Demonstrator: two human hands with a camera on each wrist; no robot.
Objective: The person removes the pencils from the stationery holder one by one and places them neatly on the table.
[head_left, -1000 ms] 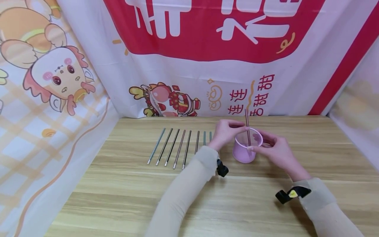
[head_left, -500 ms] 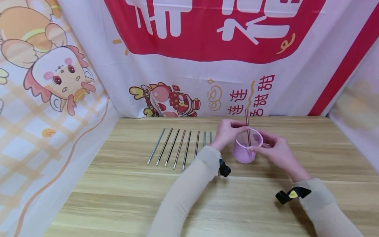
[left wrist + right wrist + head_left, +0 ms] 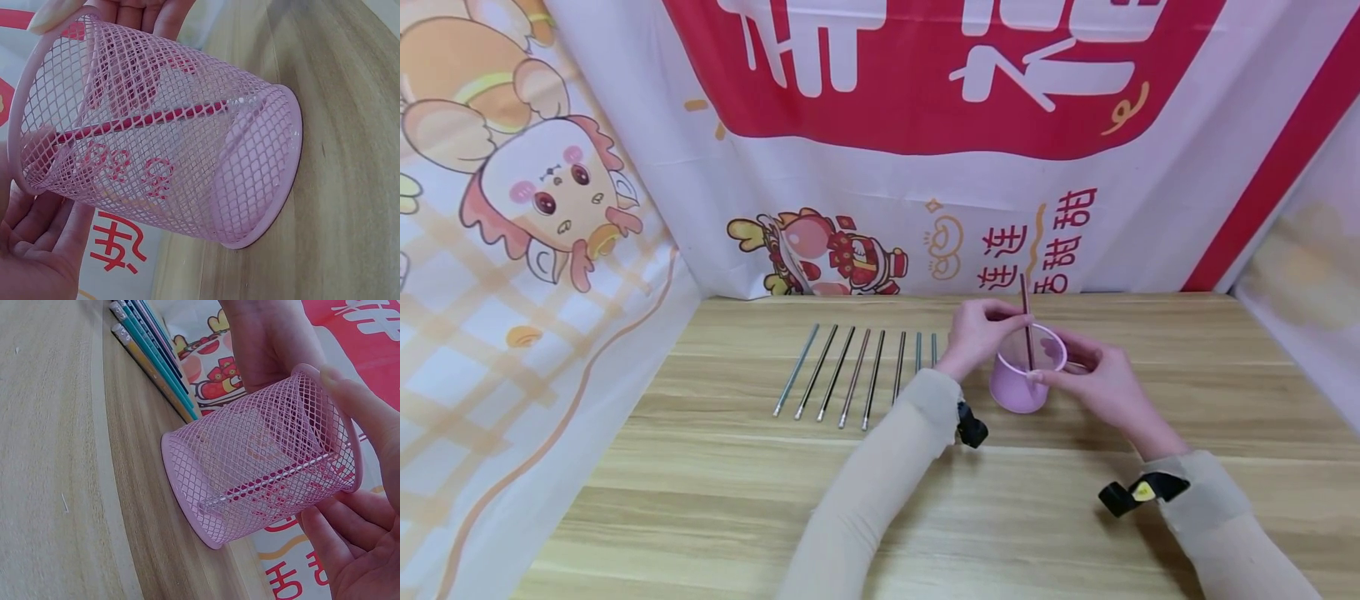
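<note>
A pink mesh pencil holder [image 3: 1017,396] stands upright on the table, right of centre in the head view. One dark red pencil [image 3: 1024,293] leans in it, its upper part above the rim. Through the mesh in the left wrist view, the pencil's [image 3: 187,113] silvery end reaches near the bottom. At the far left of the rim, my left hand [image 3: 972,335] pinches this pencil between thumb and fingers. My right hand [image 3: 1101,379] grips the holder by its right rim, with the thumb [image 3: 362,406] at the near edge and fingers behind.
Several pencils lie in a row left of the holder, among them a blue one [image 3: 796,369] and a reddish one [image 3: 854,379]. Their eraser ends face me. My left sleeve [image 3: 880,475] covers some. A printed cloth [image 3: 850,183] hangs behind the table.
The red pencil has risen very slightly, its top tilting a touch left, with the left hand. My left forearm has edged right. The right hand and holder keep their place.
</note>
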